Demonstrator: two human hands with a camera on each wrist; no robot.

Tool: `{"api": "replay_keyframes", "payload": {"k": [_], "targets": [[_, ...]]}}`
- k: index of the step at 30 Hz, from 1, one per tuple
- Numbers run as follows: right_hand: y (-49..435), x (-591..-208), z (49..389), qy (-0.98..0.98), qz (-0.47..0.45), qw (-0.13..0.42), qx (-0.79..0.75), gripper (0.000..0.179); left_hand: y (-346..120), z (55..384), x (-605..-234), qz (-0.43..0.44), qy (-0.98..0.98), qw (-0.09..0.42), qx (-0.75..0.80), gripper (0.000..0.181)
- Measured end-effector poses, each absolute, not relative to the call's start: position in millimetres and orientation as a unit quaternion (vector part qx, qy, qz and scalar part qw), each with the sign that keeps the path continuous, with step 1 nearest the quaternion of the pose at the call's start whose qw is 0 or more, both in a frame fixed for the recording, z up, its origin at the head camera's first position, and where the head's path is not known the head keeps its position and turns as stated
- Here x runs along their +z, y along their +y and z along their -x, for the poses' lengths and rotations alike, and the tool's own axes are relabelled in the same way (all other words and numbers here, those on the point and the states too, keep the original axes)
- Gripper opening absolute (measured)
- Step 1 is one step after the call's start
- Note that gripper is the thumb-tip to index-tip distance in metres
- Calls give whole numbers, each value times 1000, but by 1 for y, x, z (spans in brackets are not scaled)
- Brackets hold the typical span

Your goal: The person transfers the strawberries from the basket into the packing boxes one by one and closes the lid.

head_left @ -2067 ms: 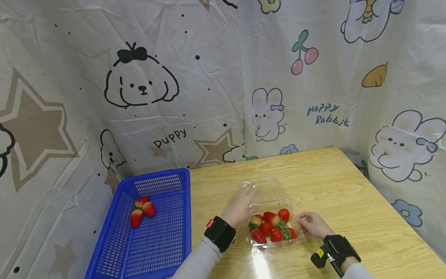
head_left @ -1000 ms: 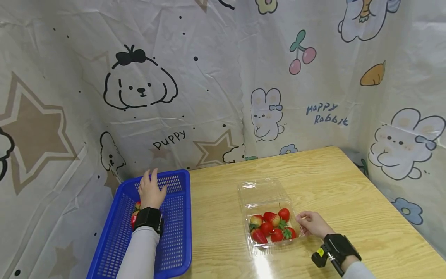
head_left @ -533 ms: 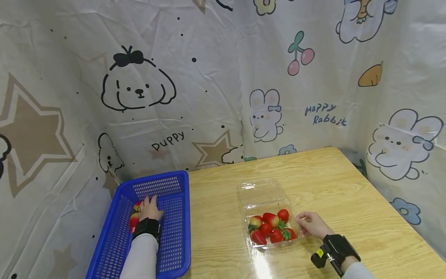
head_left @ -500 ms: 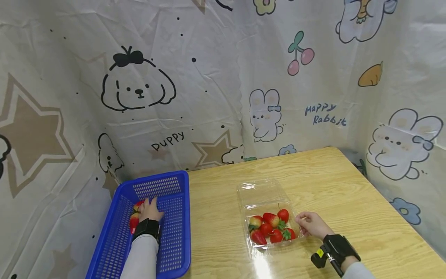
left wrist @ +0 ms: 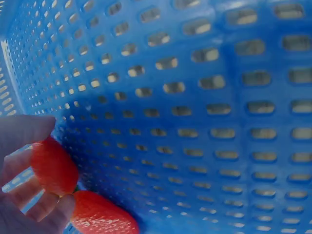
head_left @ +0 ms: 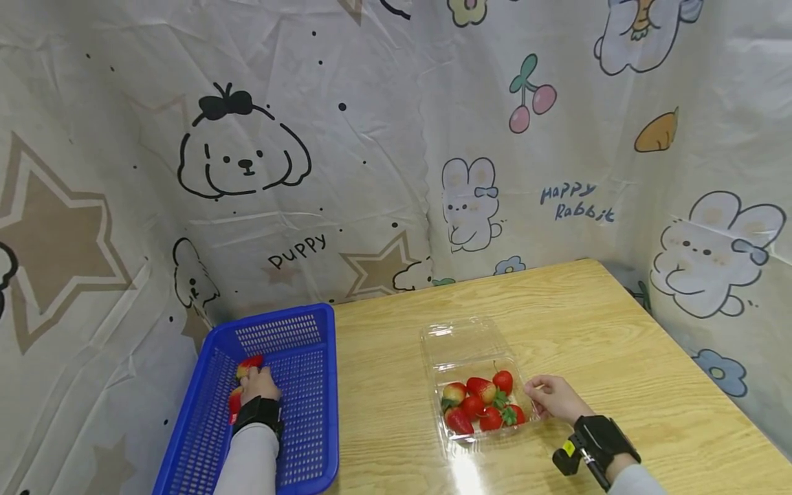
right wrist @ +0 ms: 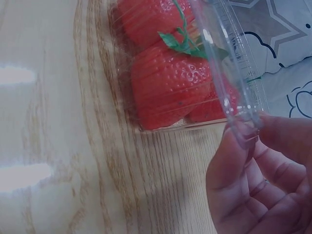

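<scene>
My left hand (head_left: 260, 386) is down inside the blue basket (head_left: 306, 412), its thumb and fingers around a strawberry (left wrist: 54, 166). A second strawberry (left wrist: 103, 214) lies against the fingertips in the left wrist view. In the head view, one strawberry (head_left: 249, 366) shows just beyond the hand and another (head_left: 235, 401) at its left; the held one is hidden there. My right hand (head_left: 553, 399) pinches the right rim of a clear plastic clamshell box (head_left: 441, 371) between thumb and forefinger. Several red strawberries (head_left: 475, 405) lie in the box.
The box's clear lid (head_left: 467, 338) lies folded back on the wooden table (head_left: 383, 385). A printed cloth (head_left: 371, 124) hangs behind and at both sides. The basket stands at the table's left.
My left hand went from beside the box's lid to the basket, then lowered and closed its fingers around a strawberry. The right hand keeps its place on the box's rim.
</scene>
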State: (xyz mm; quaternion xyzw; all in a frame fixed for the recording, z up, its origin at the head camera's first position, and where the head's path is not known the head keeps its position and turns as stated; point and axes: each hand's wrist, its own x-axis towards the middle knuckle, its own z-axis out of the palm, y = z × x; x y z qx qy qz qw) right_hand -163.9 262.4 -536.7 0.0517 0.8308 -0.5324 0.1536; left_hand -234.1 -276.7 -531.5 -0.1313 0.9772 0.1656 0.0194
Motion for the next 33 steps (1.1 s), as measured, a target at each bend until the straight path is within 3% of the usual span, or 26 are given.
{"api": "replay_keyframes", "payload": {"k": [9, 22, 33], "targets": [[259, -534, 162, 835, -57, 145, -528, 24, -277, 230, -534, 130, 975, -10, 177, 42], [260, -536, 163, 833, -54, 153, -529, 24, -276, 242, -515, 76, 984, -12, 162, 38], [260, -537, 164, 833, -51, 153, -529, 25, -247, 256, -464, 47, 978, -38, 201, 38]]}}
